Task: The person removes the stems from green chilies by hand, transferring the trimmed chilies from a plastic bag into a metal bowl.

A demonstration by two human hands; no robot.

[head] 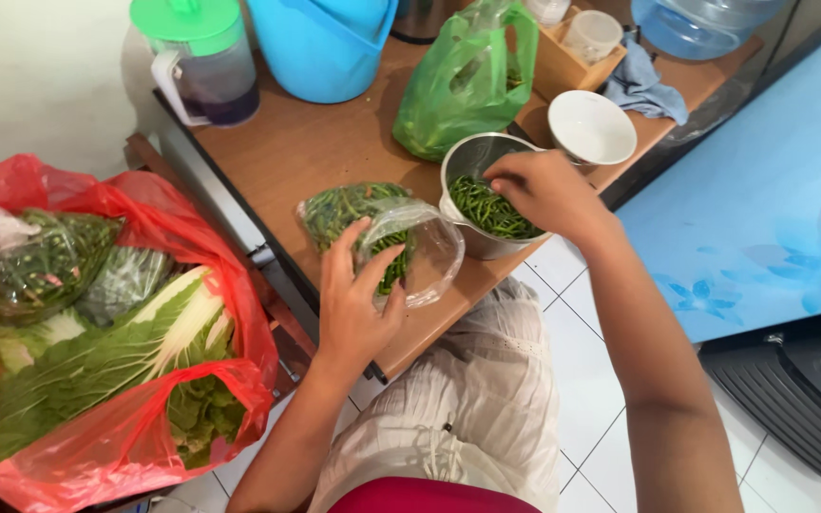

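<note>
While my right hand (542,190) is dipping into the steel bowl (472,166) at the middle of the frame, its fingers are curling down among the green chillies (486,211) that are filling it; whether they are pinching any I cannot tell. My left hand (355,294) is spreading over the clear plastic bag (420,249) lying just left of the bowl, thumb and fingers holding its loose, open mouth against the wooden surface (306,152). More green chillies are showing inside that bag, packed toward its upper left end. Bowl and bag are sitting near the surface's front edge, touching or nearly so.

Behind the bowl, a green plastic bag (463,85) is standing knotted at the top, with something dark green dimly showing through it. To its right, an empty white bowl (591,128) is resting beside a small wooden box (563,62) that is holding a clear cup (593,33), and a grey-blue cloth (643,87) is lying crumpled next to them. Along the top edge, a clear jug with a green lid (200,57) is standing at upper left, a blue bucket (320,47) beside it, and a large water bottle (691,24) at upper right.

At lower left, a red plastic bag (106,446) is gaping open, holding leafy cabbage (97,361) and a clear pouch of small chillies (30,266).
</note>
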